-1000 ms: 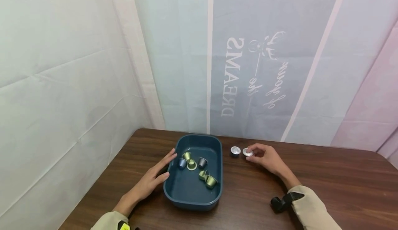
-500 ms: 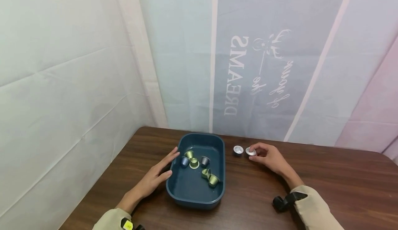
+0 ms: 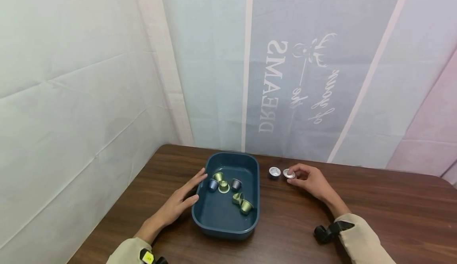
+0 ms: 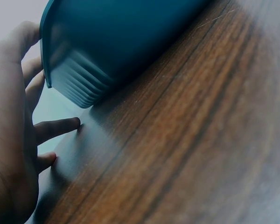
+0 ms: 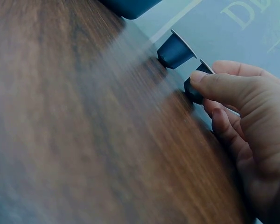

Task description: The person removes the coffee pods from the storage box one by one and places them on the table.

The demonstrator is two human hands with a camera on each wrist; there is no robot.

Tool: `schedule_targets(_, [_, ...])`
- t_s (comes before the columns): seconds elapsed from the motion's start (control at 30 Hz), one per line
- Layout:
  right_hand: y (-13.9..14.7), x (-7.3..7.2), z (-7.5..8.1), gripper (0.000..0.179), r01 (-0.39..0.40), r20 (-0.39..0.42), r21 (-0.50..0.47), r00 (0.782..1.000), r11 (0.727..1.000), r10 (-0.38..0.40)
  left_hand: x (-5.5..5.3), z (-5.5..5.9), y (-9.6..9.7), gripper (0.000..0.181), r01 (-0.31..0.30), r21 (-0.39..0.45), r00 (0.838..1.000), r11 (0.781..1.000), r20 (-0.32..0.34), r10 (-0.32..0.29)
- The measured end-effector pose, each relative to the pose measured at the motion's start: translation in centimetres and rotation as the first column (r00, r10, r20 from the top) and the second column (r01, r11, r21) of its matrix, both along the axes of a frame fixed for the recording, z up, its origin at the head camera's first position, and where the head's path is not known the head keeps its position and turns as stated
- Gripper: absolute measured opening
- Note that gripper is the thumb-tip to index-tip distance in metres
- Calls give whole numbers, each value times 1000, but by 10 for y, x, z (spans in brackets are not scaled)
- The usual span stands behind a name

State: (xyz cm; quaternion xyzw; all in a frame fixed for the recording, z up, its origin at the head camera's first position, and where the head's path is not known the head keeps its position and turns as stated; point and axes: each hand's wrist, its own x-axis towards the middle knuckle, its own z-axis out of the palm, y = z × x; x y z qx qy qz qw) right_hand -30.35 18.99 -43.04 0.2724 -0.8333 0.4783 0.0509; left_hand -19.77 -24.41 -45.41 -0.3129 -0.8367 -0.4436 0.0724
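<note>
My right hand (image 3: 314, 181) pinches a dark coffee capsule (image 5: 192, 92) between thumb and fingers, its silver foil lid facing up. Just left of it, a second coffee capsule (image 3: 274, 172) stands on the table, also lid up; its dark blue side shows in the right wrist view. My left hand (image 3: 176, 202) rests with extended fingers against the left rim of a dark blue plastic bin (image 3: 219, 216). Inside the bin lie several green capsules (image 3: 246, 207), a blue capsule (image 3: 213, 185) and a dark grey capsule (image 3: 236, 184).
The brown wood-grain table (image 3: 385, 208) extends right of the bin and toward the front. Behind its far edge hangs a printed cloth (image 3: 210, 66), and a white cloth (image 3: 78, 97) hangs along the left side.
The whole head view has shifted slightly, so everything appears a little farther right. Both hands keep their places relative to the bin and the capsules.
</note>
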Motion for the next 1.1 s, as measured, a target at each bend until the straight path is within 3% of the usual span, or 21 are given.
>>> schedule_targets(0.23, [-1, 1, 2, 20, 3, 0, 19, 1000, 1000, -3, 1, -2, 1, 57, -11, 1, 1000, 1000, -23, 11])
schedule_targets(0.73, [0, 3, 7, 28, -4, 6, -2, 1000, 1000, 4, 1, 4, 1, 57, 1, -4, 1000, 1000, 9, -1])
schedule_targets(1.1, [8, -17, -15, 37, 14, -56, 5, 998, 1000, -14, 0, 2, 0, 57, 10, -14, 1000, 1000, 3, -10])
